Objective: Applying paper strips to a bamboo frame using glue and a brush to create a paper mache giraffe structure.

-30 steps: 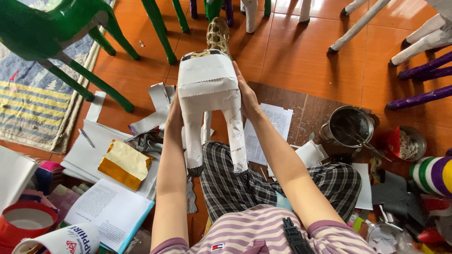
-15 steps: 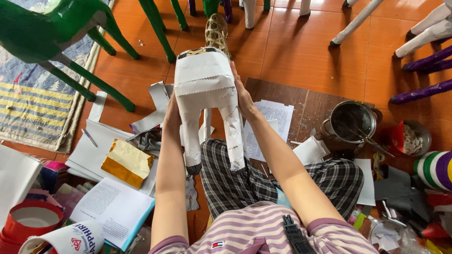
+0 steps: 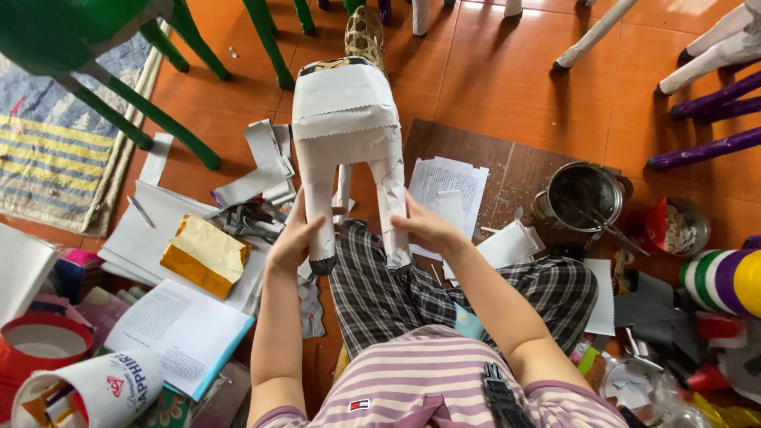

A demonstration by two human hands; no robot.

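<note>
A paper-covered animal figure (image 3: pixel 344 127) with white legs and a spotted neck stands upright in front of me, its feet near my knee. My left hand (image 3: pixel 292 236) grips its left rear leg low down. Around the right rear leg close the fingers of my right hand (image 3: pixel 424 228). Both hands hold the figure by the lower legs, above my checked trousers.
Green chair legs (image 3: pixel 174 119) stand at upper left, white and purple legs (image 3: pixel 705 95) at upper right. A metal pot (image 3: pixel 585 196) sits on a brown board (image 3: pixel 515 170). Gold foil (image 3: pixel 202 255), paper scraps, an open book (image 3: pixel 181 333) and cups (image 3: pixel 87 392) lie at left.
Both hands have slid down from the figure's body to its rear legs. The figure has shifted slightly away from me.
</note>
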